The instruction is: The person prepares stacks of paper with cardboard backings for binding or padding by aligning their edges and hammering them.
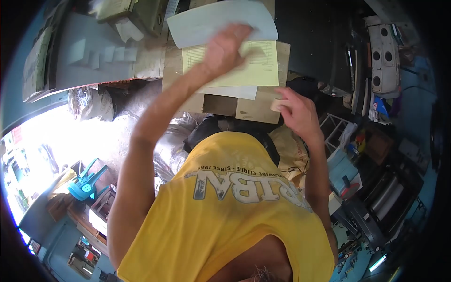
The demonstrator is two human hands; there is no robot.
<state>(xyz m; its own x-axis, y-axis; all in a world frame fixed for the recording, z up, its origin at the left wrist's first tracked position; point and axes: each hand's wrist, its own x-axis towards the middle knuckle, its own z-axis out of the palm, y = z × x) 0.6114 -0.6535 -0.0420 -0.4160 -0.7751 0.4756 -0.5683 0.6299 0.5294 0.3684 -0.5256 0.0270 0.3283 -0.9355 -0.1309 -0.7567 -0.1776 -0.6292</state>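
Observation:
A yellow sheet with printed lines and columns (261, 70) lies in front of me on brown boards. Over its far part curves a white sheet (221, 19), its near edge raised. My left hand (226, 50), blurred by motion, is above the yellow sheet and overlaps the white one, with the thumb apart from the fingers. Beside the near right corner of the papers is my right hand (300, 114), thumb and fingers closed on a small cream-coloured block (277, 105). Another white sheet (242, 92) sticks out under the yellow one.
Brown board (256, 110) supports the papers. A dark flat surface (305, 37) lies to the right, with a grey metal panel with round holes (384, 58) beyond it. At the left is a grey tabletop (103, 51). A teal plastic chair (85, 184) stands lower left.

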